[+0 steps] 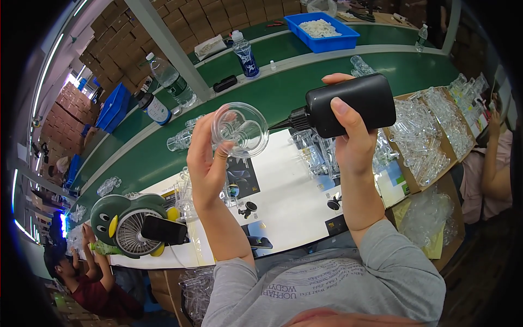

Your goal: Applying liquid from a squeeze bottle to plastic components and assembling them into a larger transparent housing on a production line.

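My left hand (210, 155) is closed round a clear plastic cup-shaped part (248, 122), its round rim turned toward me. In my right hand (354, 122) a black squeeze bottle (354, 103) lies on its side, thumb across its front. The bottle's thin pointed nozzle (280, 125) points left and reaches the rim of the clear part; whether it touches cannot be told. Below both hands, a white printed sheet (278, 180) covers the table. Clear plastic parts (316, 158) lie on it under the right hand, partly hidden.
Cardboard boxes of clear parts (417, 139) stand at right. A penguin-shaped fan (131, 223) with a phone (163, 230) is at left. Bottles (171, 79) and a blue tray of white pieces (321, 41) stand along the green surface (283, 65). Other people sit at both sides.
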Available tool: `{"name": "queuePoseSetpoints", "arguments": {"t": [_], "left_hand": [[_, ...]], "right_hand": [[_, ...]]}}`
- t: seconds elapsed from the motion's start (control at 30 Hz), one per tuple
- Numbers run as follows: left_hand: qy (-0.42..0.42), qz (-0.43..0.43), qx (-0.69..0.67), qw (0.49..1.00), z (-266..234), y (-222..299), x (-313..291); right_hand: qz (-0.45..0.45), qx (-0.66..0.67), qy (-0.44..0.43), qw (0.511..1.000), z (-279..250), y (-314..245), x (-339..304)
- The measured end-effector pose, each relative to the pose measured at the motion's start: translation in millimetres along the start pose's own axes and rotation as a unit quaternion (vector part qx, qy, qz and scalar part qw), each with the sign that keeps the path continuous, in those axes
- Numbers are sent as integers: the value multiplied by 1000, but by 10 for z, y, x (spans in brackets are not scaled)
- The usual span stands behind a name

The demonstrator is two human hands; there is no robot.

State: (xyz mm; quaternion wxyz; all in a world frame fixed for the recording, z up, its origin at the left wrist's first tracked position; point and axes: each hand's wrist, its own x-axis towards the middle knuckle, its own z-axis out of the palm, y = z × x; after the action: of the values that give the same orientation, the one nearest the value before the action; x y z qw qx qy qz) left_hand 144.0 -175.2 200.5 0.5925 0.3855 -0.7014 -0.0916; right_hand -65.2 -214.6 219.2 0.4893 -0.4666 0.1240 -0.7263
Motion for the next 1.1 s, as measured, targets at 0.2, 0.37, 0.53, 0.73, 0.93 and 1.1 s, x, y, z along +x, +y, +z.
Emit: {"name": "queuePoseSetpoints", "arguments": {"t": [0.2, 0.37, 0.53, 0.73, 0.93, 1.1], "left_hand": [[-3, -16, -26, 1000, -4, -8, -18], [-4, -39, -48, 998, -4, 33, -26], [-12, -46, -104, 993, -5, -8, -34], [-28, -58, -159, 985, -20, -62, -41], [-46, -70, -184, 979, -66, -105, -72], [-70, -90, -213, 970, -106, -64, -84]], "right_hand": [[-2, 2, -4, 1000, -4, 5, 0], [-3, -2, -2, 1000, 1, -3, -9], [2, 0, -10, 1000, -15, -18, -11], [2, 6, -17, 1000, -27, -26, -17], [35, -28, -27, 999, -15, -94, -34], [51, -27, -38, 998, -27, -130, -34]]}}
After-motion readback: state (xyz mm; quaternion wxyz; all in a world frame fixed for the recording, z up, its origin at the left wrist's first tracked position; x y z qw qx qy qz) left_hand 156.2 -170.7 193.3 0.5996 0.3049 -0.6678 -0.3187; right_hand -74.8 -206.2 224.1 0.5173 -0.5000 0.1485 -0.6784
